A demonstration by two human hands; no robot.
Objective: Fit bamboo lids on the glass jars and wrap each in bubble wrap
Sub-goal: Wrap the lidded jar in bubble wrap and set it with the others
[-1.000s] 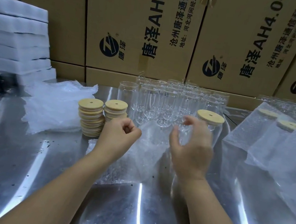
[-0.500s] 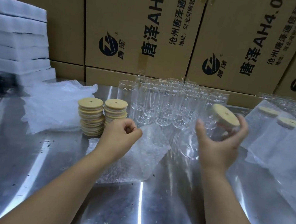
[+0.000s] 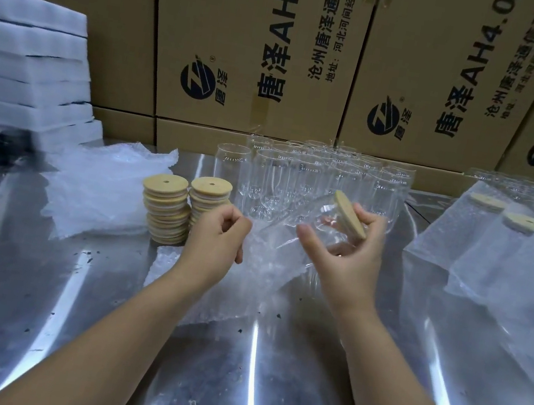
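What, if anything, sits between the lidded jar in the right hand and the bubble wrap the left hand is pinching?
Nothing visible does. The lidded jar, tilted in the right hand, points its base at the bubble wrap that the left hand pinches. The lid stacks sit off to the left, and the empty jars stand behind.

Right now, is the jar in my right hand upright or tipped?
Tipped. The jar lies slanted in the right hand, bamboo lid facing up-right, base angled down toward the bubble wrap the left hand grips.
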